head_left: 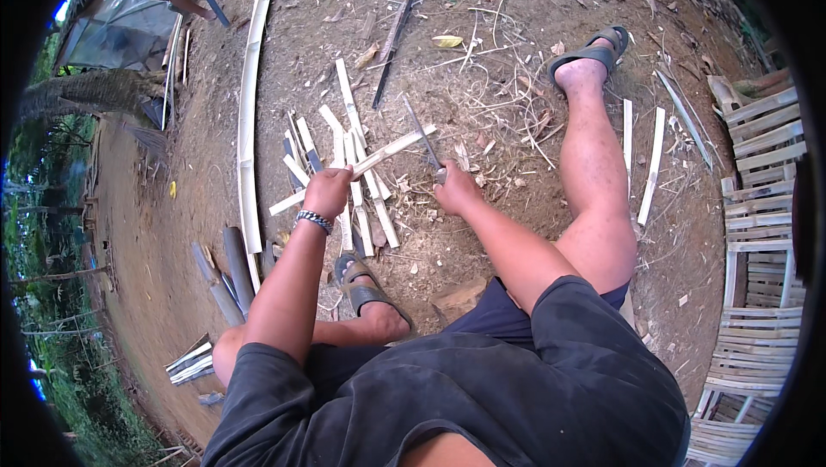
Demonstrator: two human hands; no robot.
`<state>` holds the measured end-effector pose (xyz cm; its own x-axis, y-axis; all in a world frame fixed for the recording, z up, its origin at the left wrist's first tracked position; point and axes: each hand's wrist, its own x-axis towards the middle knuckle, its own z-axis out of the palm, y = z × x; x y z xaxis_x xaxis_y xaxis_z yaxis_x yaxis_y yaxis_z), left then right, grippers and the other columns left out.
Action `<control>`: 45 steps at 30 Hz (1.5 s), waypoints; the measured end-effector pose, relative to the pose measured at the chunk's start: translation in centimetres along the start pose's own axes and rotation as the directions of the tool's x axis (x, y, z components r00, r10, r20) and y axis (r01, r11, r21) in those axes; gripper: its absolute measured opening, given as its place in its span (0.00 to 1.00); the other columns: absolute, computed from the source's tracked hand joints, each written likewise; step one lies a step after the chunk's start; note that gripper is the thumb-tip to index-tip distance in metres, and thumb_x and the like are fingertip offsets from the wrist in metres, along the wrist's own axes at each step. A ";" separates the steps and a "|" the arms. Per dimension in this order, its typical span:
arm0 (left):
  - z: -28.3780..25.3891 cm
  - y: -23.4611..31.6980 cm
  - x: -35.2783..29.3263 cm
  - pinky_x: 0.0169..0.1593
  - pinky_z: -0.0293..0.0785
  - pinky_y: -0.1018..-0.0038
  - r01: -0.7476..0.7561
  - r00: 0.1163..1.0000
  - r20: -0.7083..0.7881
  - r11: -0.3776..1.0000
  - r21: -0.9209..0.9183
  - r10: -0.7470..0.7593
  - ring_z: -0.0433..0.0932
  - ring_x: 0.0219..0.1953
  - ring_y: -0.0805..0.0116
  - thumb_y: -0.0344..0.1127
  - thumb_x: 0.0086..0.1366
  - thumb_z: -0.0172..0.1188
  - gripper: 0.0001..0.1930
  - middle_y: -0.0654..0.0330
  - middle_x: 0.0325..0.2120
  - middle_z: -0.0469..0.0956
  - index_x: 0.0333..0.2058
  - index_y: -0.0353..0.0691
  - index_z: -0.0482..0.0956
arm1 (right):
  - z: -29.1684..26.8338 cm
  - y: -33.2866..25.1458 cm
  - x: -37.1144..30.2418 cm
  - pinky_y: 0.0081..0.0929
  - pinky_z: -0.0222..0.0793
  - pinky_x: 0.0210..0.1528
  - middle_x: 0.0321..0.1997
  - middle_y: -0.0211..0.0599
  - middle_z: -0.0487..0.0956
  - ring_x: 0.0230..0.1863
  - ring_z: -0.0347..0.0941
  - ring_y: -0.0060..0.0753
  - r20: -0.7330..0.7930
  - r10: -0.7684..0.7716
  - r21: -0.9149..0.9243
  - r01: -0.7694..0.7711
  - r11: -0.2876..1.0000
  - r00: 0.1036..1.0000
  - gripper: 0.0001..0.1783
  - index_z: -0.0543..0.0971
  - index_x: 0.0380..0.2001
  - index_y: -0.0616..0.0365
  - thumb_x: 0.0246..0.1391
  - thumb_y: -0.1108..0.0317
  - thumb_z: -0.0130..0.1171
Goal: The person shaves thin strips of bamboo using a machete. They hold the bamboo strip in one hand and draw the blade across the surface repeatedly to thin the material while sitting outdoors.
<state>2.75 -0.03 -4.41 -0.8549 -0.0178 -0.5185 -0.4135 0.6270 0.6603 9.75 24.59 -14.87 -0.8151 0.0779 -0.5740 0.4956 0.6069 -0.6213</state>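
Observation:
My left hand [329,193], with a bracelet at its wrist, is closed around a pale split bamboo strip [397,148]. The strip slants up to the right past the fingers, and its other end shows left of the hand. In my right hand [458,189] is a knife [421,132], its long narrow blade pointing up and slightly left. The blade is close to the strip's right end; whether they touch I cannot tell. Under the left hand, a loose pile of cut bamboo strips [347,93] lies crossed on the ground.
A long bamboo length [249,114] runs along the left, with a dark thin pole [403,33] farther right. Dark bamboo pieces [237,261] lie by my left knee. Shavings [529,110] litter the soil. A slatted bamboo bench [761,226] stands at the right.

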 end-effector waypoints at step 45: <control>1.2 2.4 1.0 0.15 0.50 0.77 0.231 0.954 -0.055 0.840 -0.491 -0.295 0.52 0.10 0.80 0.38 0.69 0.52 0.14 0.75 0.10 0.56 0.26 0.38 0.77 | -1.5 1.8 -0.6 0.45 0.75 0.50 0.44 0.53 0.82 0.47 0.80 0.55 0.109 0.083 -0.139 -0.067 0.988 0.991 0.18 0.77 0.48 0.61 0.52 0.69 0.59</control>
<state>1.29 2.34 -3.98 -0.7109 -0.2445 -0.6594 -0.6988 0.1405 0.7014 10.71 26.84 -14.85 -0.7337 0.0412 -0.6782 0.5027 0.7044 -0.5011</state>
